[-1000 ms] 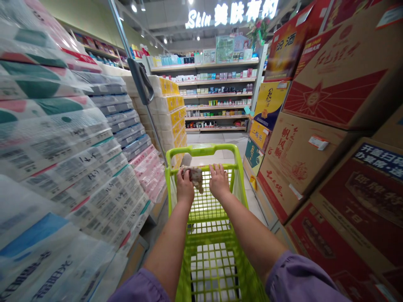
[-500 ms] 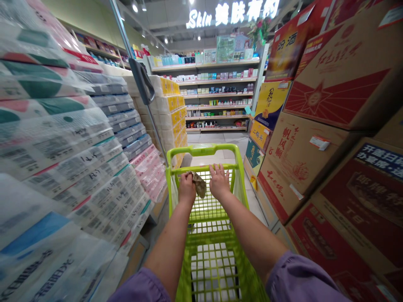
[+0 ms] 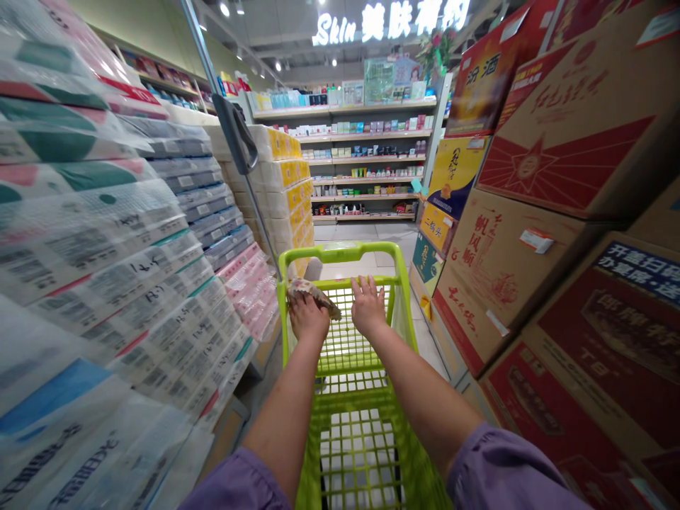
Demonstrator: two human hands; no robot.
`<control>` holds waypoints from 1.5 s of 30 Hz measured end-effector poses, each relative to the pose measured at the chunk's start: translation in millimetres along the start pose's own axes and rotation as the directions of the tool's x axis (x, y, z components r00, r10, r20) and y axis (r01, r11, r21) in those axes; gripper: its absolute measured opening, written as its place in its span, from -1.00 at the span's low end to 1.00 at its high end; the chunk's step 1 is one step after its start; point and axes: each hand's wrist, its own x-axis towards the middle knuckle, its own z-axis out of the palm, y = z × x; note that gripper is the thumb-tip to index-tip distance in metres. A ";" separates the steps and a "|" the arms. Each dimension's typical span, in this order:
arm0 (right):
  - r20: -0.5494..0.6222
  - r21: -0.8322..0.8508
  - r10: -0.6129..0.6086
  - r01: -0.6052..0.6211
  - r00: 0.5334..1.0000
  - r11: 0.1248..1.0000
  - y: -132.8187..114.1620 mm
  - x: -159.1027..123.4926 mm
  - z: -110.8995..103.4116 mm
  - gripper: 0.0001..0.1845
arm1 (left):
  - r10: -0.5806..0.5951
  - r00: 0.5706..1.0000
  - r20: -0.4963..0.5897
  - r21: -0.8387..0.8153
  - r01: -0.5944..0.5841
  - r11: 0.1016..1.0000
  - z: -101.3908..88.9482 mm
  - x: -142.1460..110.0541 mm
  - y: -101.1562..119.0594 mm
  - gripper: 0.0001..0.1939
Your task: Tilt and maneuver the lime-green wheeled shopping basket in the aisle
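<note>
Wrapped packs (image 3: 106, 234) are stacked at the left. Next, the left hand (image 3: 309, 316) presses a crumpled cloth (image 3: 313, 292) on the top left of the green cart (image 3: 340, 366), its fingers slightly spread over the cloth. The right hand (image 3: 368, 307) rests on the cart's top bar, 4 fingers extended and slightly apart. At the right, cardboard boxes (image 3: 510, 248) are stacked beside the cart.
</note>
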 end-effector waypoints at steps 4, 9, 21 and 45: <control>-0.003 0.013 0.008 -0.008 1.000 1.000 0.1 -0.5 0.0 -0.27 | 0.253 0.968 -0.004 -0.068 -0.252 0.965 -0.5 0.8 0.2 -0.44; 0.001 0.020 0.003 -0.003 1.000 1.000 0.1 -0.5 -0.8 -0.27 | 0.122 0.992 -0.035 -0.046 -0.124 0.991 -1.1 3.2 -3.7 -0.48; -0.009 0.031 0.002 -0.001 1.000 1.000 0.2 -0.7 0.0 -0.27 | 0.177 0.984 -0.010 -0.014 -0.177 0.984 -3.1 1.8 -3.5 -0.43; -0.028 0.026 -0.004 0.005 1.000 1.000 0.7 -1.2 0.6 -0.26 | 0.273 0.962 -0.030 -0.054 -0.274 0.960 -0.5 -2.5 -2.0 -0.35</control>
